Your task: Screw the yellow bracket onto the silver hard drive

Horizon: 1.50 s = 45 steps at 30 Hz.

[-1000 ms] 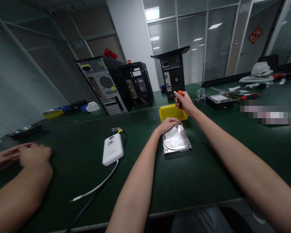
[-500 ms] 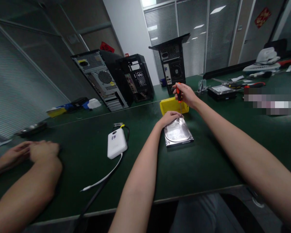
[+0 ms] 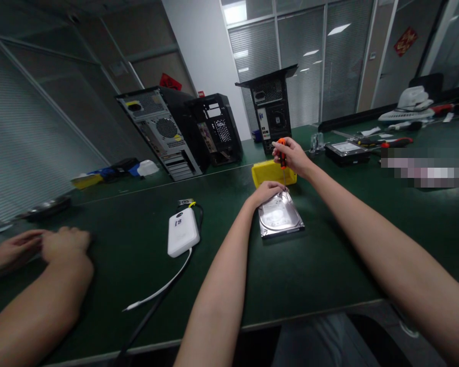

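Note:
A silver hard drive point(image 3: 280, 214) lies flat on the green table in front of me. My left hand point(image 3: 266, 192) grips its far left part, with the fingers reaching over the top toward the far edge. Above the far right corner, my right hand point(image 3: 294, 157) is closed around the orange and black handle of a screwdriver point(image 3: 282, 155). The shaft points down, and its tip meets the drive near my left fingertips; the exact contact spot is too small to make out. Just behind the drive stands a yellow tray point(image 3: 268, 173), partly hidden by my right hand.
A white power bank point(image 3: 183, 232) with cables lies to the left. Another person's hands point(image 3: 63, 243) rest at far left. Computer cases point(image 3: 168, 130) stand behind. At right are a second hard drive point(image 3: 345, 151) and red-handled pliers point(image 3: 398, 142).
The whole view has shifted slightly, so things sit a little lower in the picture. Both hands, the screwdriver and the hard drive keep about the same positions relative to each other.

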Each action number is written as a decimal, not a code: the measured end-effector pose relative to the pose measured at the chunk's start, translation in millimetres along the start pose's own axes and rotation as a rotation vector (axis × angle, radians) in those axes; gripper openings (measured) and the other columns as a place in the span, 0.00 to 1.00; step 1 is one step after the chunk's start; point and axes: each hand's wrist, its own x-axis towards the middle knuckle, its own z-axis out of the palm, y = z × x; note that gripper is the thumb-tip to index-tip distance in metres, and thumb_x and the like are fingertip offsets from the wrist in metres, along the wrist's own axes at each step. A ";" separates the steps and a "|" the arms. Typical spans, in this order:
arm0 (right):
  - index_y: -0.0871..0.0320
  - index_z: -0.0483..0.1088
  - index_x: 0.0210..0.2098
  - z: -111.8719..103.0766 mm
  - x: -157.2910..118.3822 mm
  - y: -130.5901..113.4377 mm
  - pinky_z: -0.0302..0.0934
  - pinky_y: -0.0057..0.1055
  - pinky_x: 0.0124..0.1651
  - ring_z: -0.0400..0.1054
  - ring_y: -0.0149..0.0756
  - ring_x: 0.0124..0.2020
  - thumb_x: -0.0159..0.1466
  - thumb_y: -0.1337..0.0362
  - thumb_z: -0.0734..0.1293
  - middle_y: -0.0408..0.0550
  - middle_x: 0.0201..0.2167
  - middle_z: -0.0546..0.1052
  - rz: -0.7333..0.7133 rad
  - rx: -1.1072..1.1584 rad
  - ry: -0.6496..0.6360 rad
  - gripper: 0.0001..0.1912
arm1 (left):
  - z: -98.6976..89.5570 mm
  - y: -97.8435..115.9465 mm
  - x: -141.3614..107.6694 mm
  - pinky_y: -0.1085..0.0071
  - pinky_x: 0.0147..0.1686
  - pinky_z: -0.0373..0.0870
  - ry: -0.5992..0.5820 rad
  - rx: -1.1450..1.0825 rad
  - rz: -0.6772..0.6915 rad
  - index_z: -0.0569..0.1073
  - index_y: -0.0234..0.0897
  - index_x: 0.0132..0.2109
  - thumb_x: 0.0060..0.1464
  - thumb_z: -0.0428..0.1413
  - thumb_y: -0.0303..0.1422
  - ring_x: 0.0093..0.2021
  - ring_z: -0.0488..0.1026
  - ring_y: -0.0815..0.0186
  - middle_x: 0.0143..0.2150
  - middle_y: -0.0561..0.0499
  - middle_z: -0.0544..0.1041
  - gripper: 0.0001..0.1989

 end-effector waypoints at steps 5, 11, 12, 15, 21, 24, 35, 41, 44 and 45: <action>0.57 0.63 0.33 6.1 -1.1 -0.7 0.61 0.21 0.27 0.65 0.22 0.23 0.50 0.53 0.72 0.39 0.24 0.71 0.042 -0.010 -0.006 0.20 | -1.8 -1.7 -2.7 0.73 0.43 0.67 0.014 0.035 0.007 0.78 0.28 0.40 0.49 0.52 0.30 0.38 0.73 0.67 0.40 0.45 0.79 0.14; 0.58 0.63 0.33 8.9 -2.4 -0.1 0.63 0.23 0.30 0.65 0.24 0.26 0.50 0.55 0.72 0.40 0.25 0.71 0.048 0.006 -0.034 0.19 | -4.8 -4.4 -5.2 0.74 0.43 0.67 0.017 0.069 0.016 0.78 0.29 0.42 0.50 0.51 0.31 0.39 0.73 0.67 0.42 0.46 0.79 0.15; 0.58 0.62 0.33 9.2 -3.0 -0.8 0.63 0.23 0.30 0.65 0.24 0.26 0.49 0.55 0.73 0.39 0.25 0.70 0.048 0.009 -0.039 0.20 | -4.8 -4.4 -5.4 0.74 0.43 0.67 0.017 0.070 0.015 0.78 0.29 0.42 0.50 0.51 0.31 0.39 0.73 0.67 0.42 0.46 0.79 0.15; 0.57 0.60 0.32 10.3 -4.6 -3.4 0.60 0.23 0.28 0.63 0.23 0.23 0.49 0.56 0.73 0.37 0.23 0.68 0.048 0.017 -0.058 0.20 | -5.0 -3.6 -6.1 0.74 0.43 0.67 0.011 0.068 0.009 0.78 0.29 0.43 0.51 0.52 0.32 0.39 0.73 0.67 0.42 0.46 0.79 0.16; 0.56 0.60 0.32 9.1 -5.6 -5.4 0.53 0.21 0.23 0.53 0.20 0.16 0.52 0.58 0.72 0.33 0.18 0.62 0.047 0.026 -0.093 0.18 | -4.9 -2.2 -6.7 0.73 0.41 0.67 0.007 0.063 -0.001 0.78 0.29 0.43 0.51 0.52 0.34 0.37 0.73 0.67 0.41 0.46 0.79 0.16; 0.57 0.62 0.33 7.7 -4.7 -6.8 0.52 0.22 0.23 0.52 0.20 0.16 0.55 0.52 0.68 0.34 0.18 0.62 0.066 0.048 -0.098 0.17 | -4.4 -0.7 -7.2 0.74 0.41 0.67 0.009 0.055 -0.004 0.78 0.29 0.43 0.51 0.52 0.34 0.37 0.73 0.67 0.41 0.45 0.79 0.16; 0.61 0.68 0.31 2.7 -3.5 -9.4 0.60 0.25 0.28 0.63 0.24 0.21 0.57 0.52 0.67 0.42 0.24 0.69 0.106 0.134 -0.086 0.16 | -1.8 2.0 -6.9 0.74 0.41 0.67 0.016 0.048 -0.022 0.78 0.28 0.41 0.51 0.53 0.32 0.37 0.73 0.68 0.41 0.45 0.79 0.15; 0.60 0.68 0.33 -0.8 -5.1 -11.9 0.64 0.29 0.34 0.67 0.27 0.24 0.59 0.55 0.65 0.45 0.28 0.74 0.077 0.133 -0.095 0.13 | -1.3 2.0 -7.3 0.73 0.42 0.67 0.007 0.041 -0.021 0.78 0.27 0.42 0.51 0.53 0.34 0.38 0.73 0.67 0.41 0.43 0.79 0.16; 0.58 0.69 0.39 -1.1 -6.4 -15.0 0.64 0.28 0.33 0.67 0.26 0.24 0.59 0.58 0.65 0.43 0.27 0.73 0.041 0.115 -0.117 0.12 | -1.4 0.3 -6.3 0.73 0.43 0.67 0.002 0.029 -0.015 0.78 0.27 0.42 0.51 0.53 0.34 0.38 0.74 0.66 0.42 0.43 0.79 0.16; 0.58 0.69 0.40 -1.1 -6.9 -16.1 0.64 0.28 0.33 0.66 0.26 0.24 0.59 0.58 0.66 0.42 0.27 0.73 0.035 0.101 -0.121 0.12 | -1.1 -0.5 -5.8 0.72 0.43 0.68 0.001 0.024 -0.014 0.78 0.27 0.42 0.51 0.53 0.34 0.38 0.74 0.66 0.42 0.43 0.79 0.16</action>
